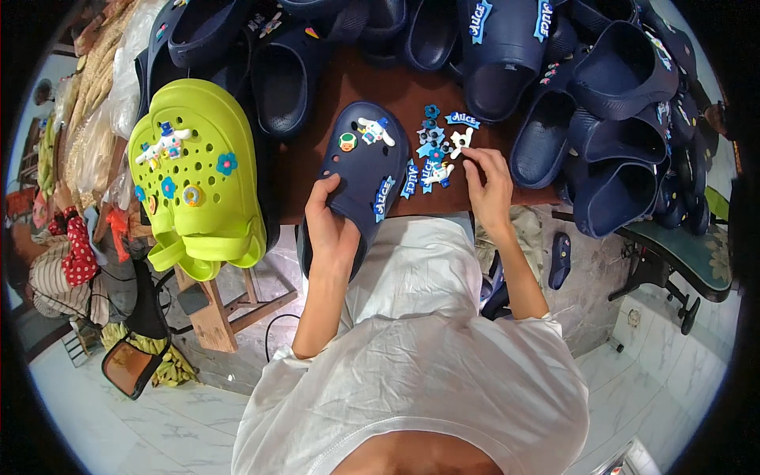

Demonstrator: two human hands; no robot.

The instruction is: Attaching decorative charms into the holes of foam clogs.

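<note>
Small blue label charms (434,162) with white edging lie on the brown table (317,158) beside the right hand (488,190).

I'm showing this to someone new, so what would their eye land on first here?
Probably the bright lime-green clog at the left, studded with charms among all the dark shoes. Next, the navy clog at the table's centre, gripped at its near end by the left hand. Beside it, the right hand touches a small pile of blue and white charms on the brown table.
</note>
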